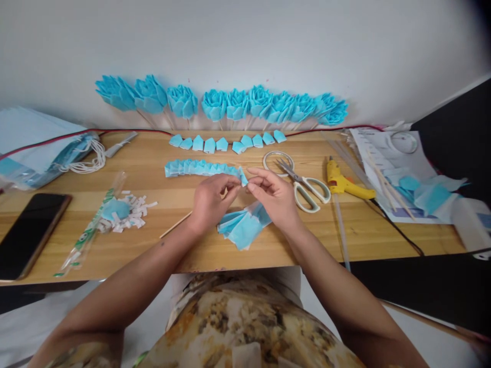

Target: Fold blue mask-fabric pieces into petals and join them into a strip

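Note:
Both hands meet over the middle of the wooden table point(126, 255). Between their fingertips is a small folded blue fabric petal point(243, 177); my left hand point(215, 199) pinches its left side and my right hand point(274, 194) its right. Just behind, a row of overlapping blue petals point(199, 167) runs leftward. Below the hands lie loose blue fabric pieces point(243, 227), partly covered by my right hand. A thin wooden stick point(175, 225) pokes out beside my left wrist. Farther back is a line of separate folded petals point(209, 145).
Blue fabric flowers point(182, 101) on sticks lean along the wall. Right of my hands are white-handled scissors point(307, 186), a tape roll point(278, 162) and a yellow glue gun point(339, 181). Leftward are paper scraps point(136, 209), a phone point(32, 232) and bagged blue sheets point(42, 143).

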Available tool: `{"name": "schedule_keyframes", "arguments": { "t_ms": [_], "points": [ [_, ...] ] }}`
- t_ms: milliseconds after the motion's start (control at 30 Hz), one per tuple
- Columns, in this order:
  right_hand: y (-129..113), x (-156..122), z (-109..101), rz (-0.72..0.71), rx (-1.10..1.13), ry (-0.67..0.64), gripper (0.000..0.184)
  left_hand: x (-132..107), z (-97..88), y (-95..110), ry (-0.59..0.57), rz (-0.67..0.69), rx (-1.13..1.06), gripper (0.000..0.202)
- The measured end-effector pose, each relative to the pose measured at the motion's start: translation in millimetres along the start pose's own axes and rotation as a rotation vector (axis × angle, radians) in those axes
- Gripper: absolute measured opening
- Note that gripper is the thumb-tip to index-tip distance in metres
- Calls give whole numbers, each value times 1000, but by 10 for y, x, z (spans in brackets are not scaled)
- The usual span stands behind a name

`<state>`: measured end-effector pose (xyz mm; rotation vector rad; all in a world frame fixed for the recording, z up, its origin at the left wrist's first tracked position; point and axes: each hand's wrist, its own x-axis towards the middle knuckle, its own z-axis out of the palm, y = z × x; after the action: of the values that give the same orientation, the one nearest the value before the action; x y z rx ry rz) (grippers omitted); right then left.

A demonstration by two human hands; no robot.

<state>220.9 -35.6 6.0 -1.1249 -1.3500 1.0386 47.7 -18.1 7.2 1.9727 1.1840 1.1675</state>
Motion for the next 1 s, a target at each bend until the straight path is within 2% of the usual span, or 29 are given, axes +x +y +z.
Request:
{"name": "schedule_keyframes", "arguments": {
  "t_ms": [233,600,867,1000],
  "points": [
    [15,-29,51,-71,-94,73,31,3,8,-12,-6,66,46,10],
    [37,-71,51,-181,-295,75,34,-7,44,8,6,-21,-50,11],
    [67,-69,43,-213,-305,75,39,-9,57,-16,22,-45,-73,16],
    [49,-67,44,-195,-312,70,39,-12,67,-26,16,-62,-92,11]
  ]
}}
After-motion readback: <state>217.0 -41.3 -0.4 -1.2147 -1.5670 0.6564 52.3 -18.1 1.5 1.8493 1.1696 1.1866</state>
